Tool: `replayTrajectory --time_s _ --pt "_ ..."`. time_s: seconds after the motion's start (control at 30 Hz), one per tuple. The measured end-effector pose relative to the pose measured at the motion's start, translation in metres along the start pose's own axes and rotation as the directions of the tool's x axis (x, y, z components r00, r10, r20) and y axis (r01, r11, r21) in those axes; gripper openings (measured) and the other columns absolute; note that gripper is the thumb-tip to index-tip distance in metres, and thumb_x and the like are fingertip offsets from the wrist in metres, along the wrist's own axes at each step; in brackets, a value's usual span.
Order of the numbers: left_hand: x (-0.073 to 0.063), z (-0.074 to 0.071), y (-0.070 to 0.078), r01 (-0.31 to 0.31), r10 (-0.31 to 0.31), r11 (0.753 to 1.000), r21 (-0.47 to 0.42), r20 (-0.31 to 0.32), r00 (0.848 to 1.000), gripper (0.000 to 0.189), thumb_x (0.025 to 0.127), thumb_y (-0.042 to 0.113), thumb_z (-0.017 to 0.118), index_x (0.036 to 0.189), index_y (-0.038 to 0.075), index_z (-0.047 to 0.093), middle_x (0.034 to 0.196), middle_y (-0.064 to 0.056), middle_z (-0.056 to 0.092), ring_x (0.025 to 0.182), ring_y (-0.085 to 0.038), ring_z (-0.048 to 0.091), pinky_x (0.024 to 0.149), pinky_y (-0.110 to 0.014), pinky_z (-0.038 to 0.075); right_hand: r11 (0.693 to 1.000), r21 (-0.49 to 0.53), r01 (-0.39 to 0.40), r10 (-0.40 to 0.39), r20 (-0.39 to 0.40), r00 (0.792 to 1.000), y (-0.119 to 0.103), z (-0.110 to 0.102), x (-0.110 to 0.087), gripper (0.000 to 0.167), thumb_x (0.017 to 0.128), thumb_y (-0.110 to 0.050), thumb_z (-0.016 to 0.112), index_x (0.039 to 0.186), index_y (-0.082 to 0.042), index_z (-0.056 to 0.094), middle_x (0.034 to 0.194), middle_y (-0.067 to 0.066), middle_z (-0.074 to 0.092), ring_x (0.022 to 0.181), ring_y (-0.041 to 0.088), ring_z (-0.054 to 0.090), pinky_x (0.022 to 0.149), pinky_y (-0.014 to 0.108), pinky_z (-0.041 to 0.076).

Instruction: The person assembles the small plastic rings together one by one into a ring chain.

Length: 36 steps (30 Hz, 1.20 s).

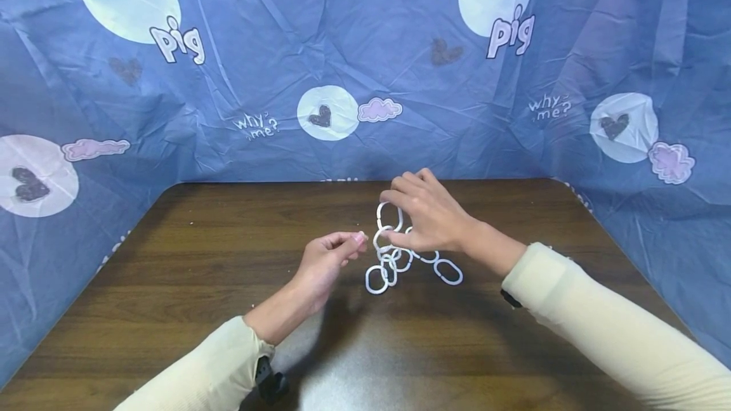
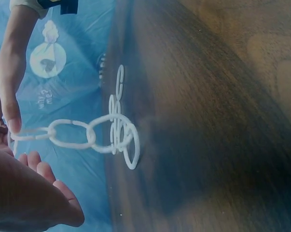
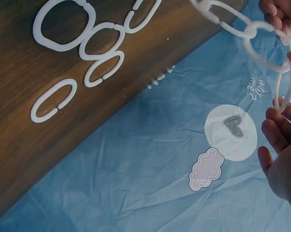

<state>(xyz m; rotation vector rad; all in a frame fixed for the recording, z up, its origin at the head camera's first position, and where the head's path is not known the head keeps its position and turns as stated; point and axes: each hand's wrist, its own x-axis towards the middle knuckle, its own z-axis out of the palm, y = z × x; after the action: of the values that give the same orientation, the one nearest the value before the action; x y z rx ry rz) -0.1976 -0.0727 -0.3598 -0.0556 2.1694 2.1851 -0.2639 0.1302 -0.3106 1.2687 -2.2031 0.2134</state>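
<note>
Head view: over a brown wooden tabletop [image 1: 200, 259], before a blue printed curtain [image 1: 365, 30], I raise one end of a white chain [image 2: 91, 137] of oval links. My right hand [image 1: 425, 209] grips the top link [image 1: 379, 215] between curled fingers and thumb. My left hand [image 1: 327, 262], near it, has thumb and forefinger brought together at the tips; whether they pinch anything, I cannot tell. The hands are apart from each other, the chain hanging on the right hand's side of the gap.

Joining looks well under way, by my judgement. Several links are already coupled, running from my grip down to a small heap on the tabletop. Right wrist view shows a loose link [image 3: 46, 96] lying by itself, touching none of its neighbours, so at least that piece appears left to add. Whether every link in the overlapping heap is fastened, I cannot say.

Between my fingers the top link stands nearly upright, long axis close to vertical, and the chain below it drops toward the tabletop. The loose link lies flat, the gap in its long side facing the curtain. At the heap's right edge, an outer link [image 1: 454, 266] points from far left to near right along its long axis; it may be the same piece.
</note>
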Motion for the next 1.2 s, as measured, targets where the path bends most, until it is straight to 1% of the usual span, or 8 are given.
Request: replayTrajectory --time_s 0.27,0.37,0.47,0.57,0.67,0.8,1.03,1.2 --pt "0.001 0.001 0.004 -0.006 0.006 1.0 -0.012 0.0 1.0 0.024 0.093 0.018 0.062 0.107 0.0 0.069 0.091 -0.005 0.072 0.086 -0.016 0.06 0.084 -0.033 0.041 1.0 0.006 0.03 -0.03 -0.039 0.999 -0.003 -0.001 0.002 0.049 0.075 -0.047 0.07 0.104 -0.007 0.065 0.088 0.002 0.056 0.082 0.021 0.05 0.076 0.038 0.035" --pt "0.0 0.002 0.006 -0.007 0.007 1.0 -0.019 0.002 1.0 0.025 0.093 0.017 0.062 0.109 -0.001 0.069 0.09 -0.002 0.073 0.085 -0.016 0.061 0.084 -0.033 0.041 0.999 0.01 0.043 -0.042 -0.051 0.998 -0.006 -0.001 0.003 0.049 0.075 -0.047 0.07 0.104 -0.007 0.065 0.088 0.001 0.056 0.082 0.02 0.049 0.076 0.038 0.034" --pt "0.0 0.003 0.008 -0.005 0.005 1.0 -0.02 0.001 1.0 0.025 0.093 0.017 0.063 0.108 -0.001 0.069 0.083 0.002 0.07 0.081 -0.014 0.06 0.083 -0.032 0.042 0.998 0.027 0.056 -0.054 -0.057 0.997 -0.009 -0.001 0.004 0.05 0.075 -0.046 0.072 0.104 -0.007 0.065 0.088 0.001 0.056 0.082 0.02 0.049 0.076 0.038 0.034" --pt "0.0 0.004 0.008 0.0 0.001 1.0 -0.017 0.023 1.0 0.025 0.093 0.018 0.064 0.107 -0.001 0.07 0.077 0.005 0.068 0.081 -0.016 0.061 0.084 -0.033 0.042 0.996 0.049 0.068 -0.065 -0.063 0.996 -0.012 0.0 0.004 0.05 0.074 -0.046 0.074 0.104 -0.006 0.065 0.089 0.001 0.056 0.083 0.02 0.05 0.076 0.038 0.034" --pt "0.0 0.005 0.008 -0.004 0.005 1.0 -0.021 0.063 0.998 0.025 0.093 0.019 0.064 0.106 -0.001 0.07 0.077 0.005 0.069 0.086 -0.019 0.062 0.089 -0.037 0.041 0.995 0.063 0.079 -0.075 -0.07 0.995 -0.014 0.001 0.003 0.05 0.075 -0.045 0.075 0.103 -0.006 0.065 0.089 0.001 0.057 0.083 0.02 0.05 0.078 0.037 0.035" --pt "0.0 0.005 0.008 -0.013 0.016 0.999 -0.031 0.084 0.996 0.025 0.092 0.02 0.065 0.105 -0.001 0.07 0.079 0.005 0.07 0.085 -0.014 0.062 0.091 -0.038 0.042 0.993 0.083 0.084 -0.077 -0.081 0.994 -0.015 0.002 0.003 0.051 0.074 -0.044 0.078 0.105 -0.005 0.065 0.089 0.002 0.057 0.083 0.02 0.05 0.078 0.037 0.035" --pt "0.001 0.006 0.008 -0.026 0.029 0.998 -0.058 0.042 0.999 0.018 0.091 0.016 0.067 0.097 -0.001 0.07 0.076 0.005 0.069 0.083 -0.011 0.063 0.083 -0.032 0.043 0.992 0.119 0.034 -0.029 -0.048 0.998 -0.018 0.002 0.002 0.062 0.072 -0.047 0.079 0.113 -0.004 0.062 0.094 0.002 0.057 0.084 0.02 0.048 0.074 0.035 0.033" --pt "0.001 0.005 0.01 -0.043 0.041 0.998 -0.048 -0.025 0.999 0.019 0.093 0.015 0.063 0.099 -0.002 0.07 0.081 0.004 0.067 0.079 -0.011 0.061 0.081 -0.031 0.043 0.975 0.219 -0.048 0.051 -0.006 0.999 -0.018 0.003 0.0 0.059 0.073 -0.04 0.081 0.115 -0.004 0.061 0.093 0.0 0.058 0.086 0.017 0.049 0.077 0.034 0.035"
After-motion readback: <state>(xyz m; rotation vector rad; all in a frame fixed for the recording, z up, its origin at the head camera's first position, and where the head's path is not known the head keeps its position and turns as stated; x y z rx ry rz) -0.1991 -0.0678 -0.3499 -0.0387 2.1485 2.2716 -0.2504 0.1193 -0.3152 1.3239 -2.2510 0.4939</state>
